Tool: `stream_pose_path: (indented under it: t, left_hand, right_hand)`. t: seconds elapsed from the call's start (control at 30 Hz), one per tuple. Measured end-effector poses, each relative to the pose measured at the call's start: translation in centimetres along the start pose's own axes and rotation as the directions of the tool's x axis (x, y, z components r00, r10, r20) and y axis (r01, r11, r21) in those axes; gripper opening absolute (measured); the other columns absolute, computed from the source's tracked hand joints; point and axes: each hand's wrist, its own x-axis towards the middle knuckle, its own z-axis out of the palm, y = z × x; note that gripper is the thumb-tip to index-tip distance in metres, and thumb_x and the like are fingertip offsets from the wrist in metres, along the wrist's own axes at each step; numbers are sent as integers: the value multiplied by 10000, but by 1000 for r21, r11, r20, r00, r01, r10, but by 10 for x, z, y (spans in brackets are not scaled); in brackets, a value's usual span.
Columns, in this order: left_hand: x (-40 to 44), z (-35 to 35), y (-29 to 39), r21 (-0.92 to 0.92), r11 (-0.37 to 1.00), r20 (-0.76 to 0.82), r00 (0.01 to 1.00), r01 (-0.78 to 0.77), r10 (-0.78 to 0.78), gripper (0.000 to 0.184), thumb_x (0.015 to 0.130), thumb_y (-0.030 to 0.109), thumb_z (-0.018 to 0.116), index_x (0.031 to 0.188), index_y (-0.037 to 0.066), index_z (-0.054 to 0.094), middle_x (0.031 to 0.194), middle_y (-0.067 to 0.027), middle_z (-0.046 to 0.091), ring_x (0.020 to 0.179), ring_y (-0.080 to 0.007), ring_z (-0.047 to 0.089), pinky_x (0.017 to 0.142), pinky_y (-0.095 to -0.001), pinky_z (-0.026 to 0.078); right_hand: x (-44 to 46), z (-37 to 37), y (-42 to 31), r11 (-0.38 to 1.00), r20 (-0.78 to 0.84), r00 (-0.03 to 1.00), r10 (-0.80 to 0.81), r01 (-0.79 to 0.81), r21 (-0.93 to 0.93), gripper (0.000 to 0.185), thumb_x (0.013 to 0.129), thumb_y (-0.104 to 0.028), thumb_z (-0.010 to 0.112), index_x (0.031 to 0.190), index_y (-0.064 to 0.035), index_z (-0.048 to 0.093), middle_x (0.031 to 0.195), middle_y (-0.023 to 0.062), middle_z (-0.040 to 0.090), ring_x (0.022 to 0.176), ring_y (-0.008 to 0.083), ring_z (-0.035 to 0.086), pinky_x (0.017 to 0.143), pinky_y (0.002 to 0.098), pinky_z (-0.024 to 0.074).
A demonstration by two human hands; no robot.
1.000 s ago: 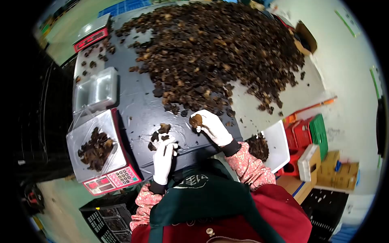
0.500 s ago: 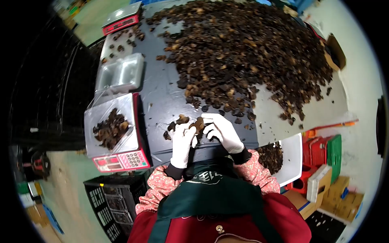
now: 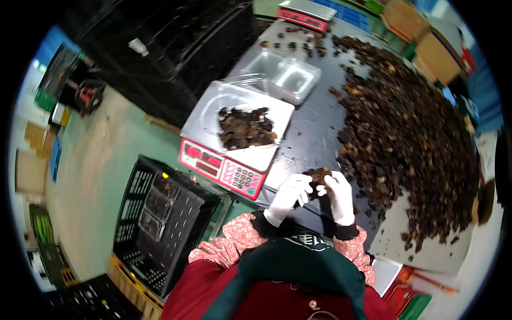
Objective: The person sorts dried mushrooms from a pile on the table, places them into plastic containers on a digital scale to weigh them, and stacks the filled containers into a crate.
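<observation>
Both hands wear white gloves and meet over the table's near edge. My left hand [image 3: 289,196] has its fingers curled at the left side of some dark brown dried pieces [image 3: 318,176]. From the right, my right hand [image 3: 340,197] pinches the same pieces between thumb and fingers. Part of them is hidden behind the gloves. Left of the hands, a red and silver scale [image 3: 221,168] carries a clear plastic tray with a heap of similar brown pieces [image 3: 246,128]. A large pile of them [image 3: 410,128] covers the right part of the table.
Clear plastic trays [image 3: 294,80] stand behind the scale. A second scale [image 3: 302,19] is at the table's far end, with loose pieces before it. A black crate [image 3: 160,224] holding clear packs is at lower left. Tall black crates [image 3: 176,53] rise behind. A white bin [image 3: 385,274] is at lower right.
The view has swung left, bringing the scale and black crate nearer the middle. My hands, apart at first, have come together; my left hand now also holds the brown pieces.
</observation>
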Motion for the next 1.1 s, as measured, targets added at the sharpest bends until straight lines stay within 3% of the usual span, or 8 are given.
stream_pose_path:
  t: [0.3,0.43,0.63,0.77,0.87,0.97,1.07,1.1]
  left_hand:
    - [-52,-59,41,153,988,-83,996,26,-14,231,1030,80,440,1133,-20,621,864,-58,642,646,-69,575,575,-191,451]
    - [-61,-90,77,157,982,-207,969,-102,134,220,1021,109,461,1099,-8,630,813,-48,647,622,-68,572,552,-196,428]
    - [-8,-167,163,460,829,-497,681,-319,538,243,1021,196,465,1040,40,650,737,-9,623,541,-48,496,499,-200,366]
    - [98,-235,190,878,457,-232,708,-142,667,355,982,370,532,910,57,683,713,-56,639,562,-123,564,530,-280,418]
    - [144,-219,215,905,188,-425,813,381,398,630,848,653,559,852,34,675,899,-188,696,916,-371,668,803,-435,502]
    - [169,-238,206,926,19,-357,858,377,368,490,821,515,606,868,31,672,885,-184,697,891,-344,676,789,-411,515]
    - [177,-264,188,935,307,-319,794,176,518,211,844,167,602,1017,51,634,885,-85,697,760,-191,653,718,-333,525]
    - [174,-265,185,800,599,-317,824,-34,471,262,902,99,564,1155,33,589,965,-29,692,819,-156,627,771,-323,519]
  right_hand:
    - [40,46,-30,991,53,997,-56,62,-118,140,934,-161,652,981,-41,598,866,18,612,718,106,607,641,247,487]
    - [56,64,-38,983,74,996,-45,57,-174,152,923,-175,669,982,-50,605,836,-4,594,661,87,577,595,224,459]
    - [72,46,-22,878,-29,982,-189,155,-453,111,911,-148,671,922,-69,594,770,-44,554,650,28,477,593,196,394]
    - [98,-2,26,688,-3,984,-178,122,-715,261,854,-165,728,1040,-24,611,883,7,634,745,88,556,703,250,484]
    - [90,-3,23,471,76,915,-395,273,-839,382,844,-171,720,1178,-22,609,1163,107,626,814,172,604,790,296,505]
    - [79,0,9,456,69,859,-508,335,-825,289,897,-125,676,1165,-24,640,1041,78,677,885,146,644,798,270,505]
    - [68,11,-7,694,-88,957,-278,136,-708,240,937,-141,629,1150,-33,655,956,45,690,743,96,617,689,237,490]
    - [65,22,-15,730,-69,966,-250,141,-669,229,957,-155,598,1145,-39,660,923,27,689,693,80,593,643,226,469]
